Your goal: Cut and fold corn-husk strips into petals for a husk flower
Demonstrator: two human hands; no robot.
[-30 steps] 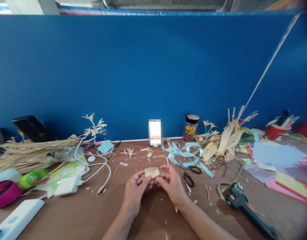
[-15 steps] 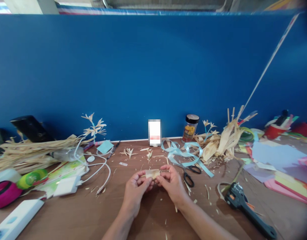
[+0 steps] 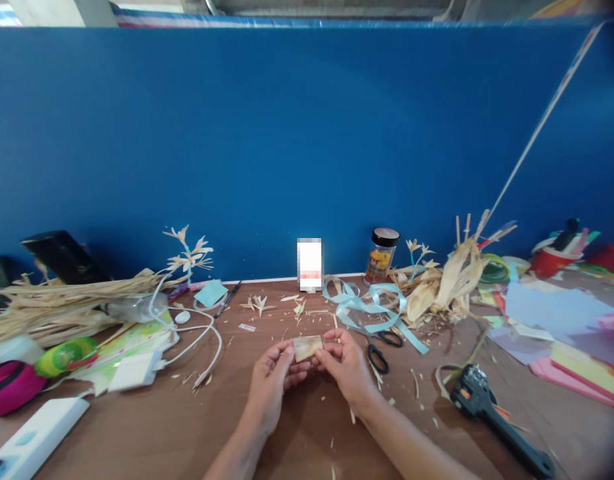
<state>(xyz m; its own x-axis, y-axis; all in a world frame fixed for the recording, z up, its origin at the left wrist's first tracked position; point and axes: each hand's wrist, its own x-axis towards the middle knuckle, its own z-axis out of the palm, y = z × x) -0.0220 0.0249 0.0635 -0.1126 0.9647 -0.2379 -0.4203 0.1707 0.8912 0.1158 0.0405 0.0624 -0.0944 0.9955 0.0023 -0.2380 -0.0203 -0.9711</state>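
A small rectangular piece of pale corn husk (image 3: pixel 307 347) is held between my two hands above the brown table. My left hand (image 3: pixel 275 379) pinches its left end between thumb and fingers. At the other end, the thumb and fingertips of my right hand (image 3: pixel 345 368) close on it. Black-handled scissors (image 3: pixel 378 358) lie just right of my right hand, partly under a light blue ribbon (image 3: pixel 371 310). Small husk flowers (image 3: pixel 259 305) and scraps rest on the table beyond my hands.
Husk bundles (image 3: pixel 61 300) lie at the left, near white cables (image 3: pixel 219 347) and a power strip (image 3: pixel 37 440). A lidded jar (image 3: pixel 381 257) stands at the back. On the right are a black hot-glue gun (image 3: pixel 501 420), coloured paper (image 3: pixel 541 310) and more dried husks (image 3: pixel 449 283).
My left thumb has shifted up and left along the husk piece, so more of its face shows. My right hand stays at its end, almost unmoved.
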